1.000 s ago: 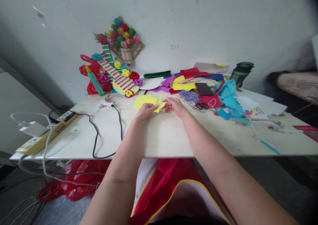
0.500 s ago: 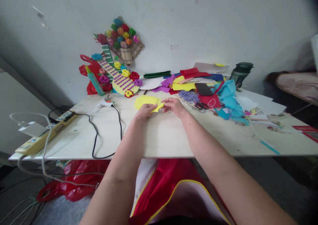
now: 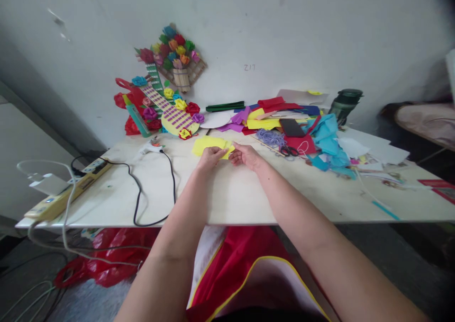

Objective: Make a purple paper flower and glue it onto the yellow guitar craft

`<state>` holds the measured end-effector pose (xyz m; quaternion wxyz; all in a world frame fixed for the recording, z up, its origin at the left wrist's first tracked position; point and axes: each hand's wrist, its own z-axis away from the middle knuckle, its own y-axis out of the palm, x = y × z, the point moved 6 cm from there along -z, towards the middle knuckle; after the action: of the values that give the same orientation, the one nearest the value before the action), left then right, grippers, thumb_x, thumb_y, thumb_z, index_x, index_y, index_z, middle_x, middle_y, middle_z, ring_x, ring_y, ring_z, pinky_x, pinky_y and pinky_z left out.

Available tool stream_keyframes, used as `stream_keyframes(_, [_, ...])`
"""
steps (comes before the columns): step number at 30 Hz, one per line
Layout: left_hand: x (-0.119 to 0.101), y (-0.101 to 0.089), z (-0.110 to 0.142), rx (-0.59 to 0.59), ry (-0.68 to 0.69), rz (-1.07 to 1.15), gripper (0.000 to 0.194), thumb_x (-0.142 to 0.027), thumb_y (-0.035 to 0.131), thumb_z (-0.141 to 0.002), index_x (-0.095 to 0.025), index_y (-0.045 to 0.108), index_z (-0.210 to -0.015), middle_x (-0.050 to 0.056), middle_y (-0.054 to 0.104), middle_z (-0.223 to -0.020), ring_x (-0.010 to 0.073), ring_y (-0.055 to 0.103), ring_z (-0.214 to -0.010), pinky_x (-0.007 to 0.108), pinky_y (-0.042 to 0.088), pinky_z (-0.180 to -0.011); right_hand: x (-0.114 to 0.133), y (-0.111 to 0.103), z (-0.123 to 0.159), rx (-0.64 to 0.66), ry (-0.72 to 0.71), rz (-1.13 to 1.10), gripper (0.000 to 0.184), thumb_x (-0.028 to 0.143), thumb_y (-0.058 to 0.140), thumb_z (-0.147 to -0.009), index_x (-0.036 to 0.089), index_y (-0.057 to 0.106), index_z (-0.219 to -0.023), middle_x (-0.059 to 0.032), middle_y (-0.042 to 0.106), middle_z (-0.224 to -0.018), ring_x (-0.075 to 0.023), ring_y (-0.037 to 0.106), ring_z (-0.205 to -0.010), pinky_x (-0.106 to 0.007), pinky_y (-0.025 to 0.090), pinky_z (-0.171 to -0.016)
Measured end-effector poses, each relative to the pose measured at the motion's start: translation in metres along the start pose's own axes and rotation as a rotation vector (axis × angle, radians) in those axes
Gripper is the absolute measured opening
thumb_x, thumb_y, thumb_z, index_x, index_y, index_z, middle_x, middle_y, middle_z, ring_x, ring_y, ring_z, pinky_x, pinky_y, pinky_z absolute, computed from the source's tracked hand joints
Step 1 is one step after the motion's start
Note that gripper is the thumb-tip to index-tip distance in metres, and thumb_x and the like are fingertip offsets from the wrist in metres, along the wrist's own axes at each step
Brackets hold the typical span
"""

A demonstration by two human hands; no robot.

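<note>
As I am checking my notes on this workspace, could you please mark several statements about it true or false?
1. The left hand holds yellow paper. True.
2. The right hand is on the phone. False: it is at the edge of the yellow paper.
3. The scissors lie to the right of the glue gun. True.
4. The power strip is bright red. False: it is pale yellow.

Both hands, left [image 3: 210,158] and right [image 3: 247,157], pinch a small yellow piece [image 3: 228,150] at the table's [image 3: 241,199] centre; the scissors [image 3: 289,151] lie at three o'clock from them.
</note>
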<state>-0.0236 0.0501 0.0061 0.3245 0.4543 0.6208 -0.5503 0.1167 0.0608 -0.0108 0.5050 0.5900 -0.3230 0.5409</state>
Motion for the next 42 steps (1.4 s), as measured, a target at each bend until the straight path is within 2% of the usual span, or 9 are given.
stream_keyframes(5, [-0.006, 0.006, 0.000, 0.007, 0.071, -0.068, 0.043, -0.057, 0.059, -0.069, -0.016, 0.052, -0.060, -0.005, 0.037, -0.045, 0.0069, 0.032, -0.043, 0.022, 0.023, -0.044, -0.002, 0.000, 0.000, -0.104, -0.037, 0.035, 0.019, 0.023, 0.060, -0.081, 0.011, 0.058, -0.066, -0.0018, 0.061, -0.050, -0.0088, 0.053, -0.038, -0.019, 0.044, -0.038])
stream_keyframes(10, [-0.005, 0.010, 0.000, 0.041, 0.063, -0.098, 0.043, -0.057, 0.059, -0.070, -0.016, 0.051, -0.060, -0.006, 0.036, -0.045, 0.0069, 0.031, -0.043, 0.022, 0.023, -0.043, 0.002, -0.003, 0.002, -0.199, -0.068, 0.138, 0.024, 0.016, 0.060, -0.079, 0.013, 0.052, -0.056, 0.0007, 0.057, -0.043, -0.0065, 0.048, -0.033, -0.017, 0.038, -0.035])
stream_keyframes(16, [-0.005, 0.014, 0.001, 0.040, 0.028, -0.156, 0.045, -0.059, 0.053, -0.073, -0.018, 0.041, -0.057, -0.006, 0.034, -0.044, 0.0070, 0.029, -0.042, 0.022, 0.021, -0.044, 0.005, -0.006, 0.000, -0.222, -0.176, 0.170, 0.027, 0.019, 0.062, -0.076, 0.015, 0.049, -0.053, 0.0033, 0.052, -0.040, -0.0044, 0.039, -0.029, -0.017, 0.031, -0.032])
stream_keyframes(23, [-0.008, 0.021, -0.004, 0.001, 0.121, -0.274, 0.041, -0.053, 0.049, -0.078, -0.018, 0.040, -0.058, -0.005, 0.036, -0.049, 0.0087, 0.035, -0.051, 0.022, 0.023, -0.050, 0.007, -0.009, 0.001, -0.233, -0.194, 0.057, 0.026, 0.022, 0.063, -0.068, 0.017, 0.046, -0.050, 0.0047, 0.046, -0.037, -0.0043, 0.033, -0.030, -0.019, 0.027, -0.031])
stream_keyframes(29, [-0.022, 0.034, 0.004, -0.100, 0.239, -0.515, 0.035, -0.049, 0.046, -0.083, -0.018, 0.053, -0.070, -0.001, 0.052, -0.060, 0.0121, 0.046, -0.058, 0.024, 0.028, -0.057, 0.008, -0.017, 0.003, -0.231, -0.216, -0.030, 0.022, 0.025, 0.059, -0.064, 0.018, 0.044, -0.049, 0.0072, 0.037, -0.033, -0.0042, 0.025, -0.029, -0.020, 0.026, -0.033])
stream_keyframes(35, [-0.036, 0.053, 0.019, -0.070, 0.289, -0.814, 0.036, -0.048, 0.040, -0.088, -0.017, 0.058, -0.085, 0.008, 0.064, -0.076, 0.0184, 0.058, -0.069, 0.027, 0.033, -0.063, 0.010, -0.023, 0.003, -0.230, -0.250, -0.039, 0.023, 0.026, 0.060, -0.061, 0.019, 0.043, -0.047, 0.0072, 0.035, -0.034, -0.0056, 0.029, -0.030, -0.021, 0.024, -0.032])
stream_keyframes(42, [-0.038, 0.062, 0.023, -0.015, 0.334, -0.913, 0.040, -0.046, 0.037, -0.089, -0.013, 0.059, -0.093, 0.013, 0.064, -0.077, 0.0222, 0.061, -0.077, 0.030, 0.038, -0.069, 0.009, -0.024, 0.003, -0.213, -0.236, 0.103, 0.024, 0.026, 0.061, -0.061, 0.019, 0.042, -0.048, 0.0067, 0.038, -0.036, -0.0066, 0.033, -0.032, -0.022, 0.022, -0.034])
